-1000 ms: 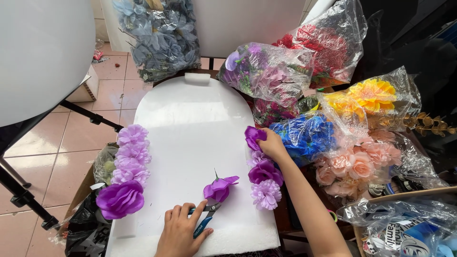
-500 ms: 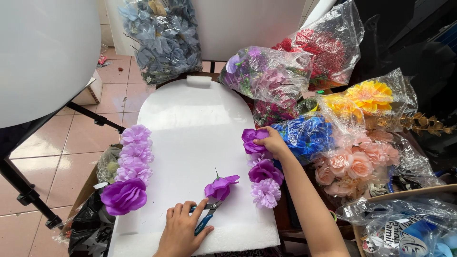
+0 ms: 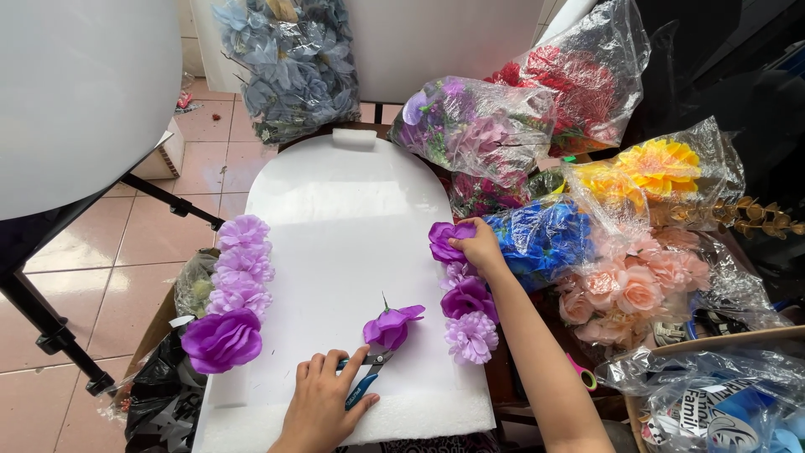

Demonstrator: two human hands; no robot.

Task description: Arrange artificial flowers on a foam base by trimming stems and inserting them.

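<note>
A purple flower [image 3: 442,241] is grasped in the right hand [image 3: 480,246] and pressed against the right edge of the white foam board [image 3: 344,210], about halfway along that edge. The fingers are curled around the bloom, which shows just left of the knuckles. Directly below it along the same edge, three more purple flowers [image 3: 466,315] are lined up, touching one another.

The left hand [image 3: 323,407] is laid flat near the bottom edge of the board, resting on blue-handled scissors [image 3: 363,382]; the fingers are spread rather than closed, so the scissors are covered, not clenched. A loose purple flower [image 3: 390,325] with a short stem lies just above the scissor tips.

Along the left edge a column of lilac and purple flowers [image 3: 236,289] is set. Bagged artificial flowers [image 3: 620,218] are piled beyond the right edge.
</note>
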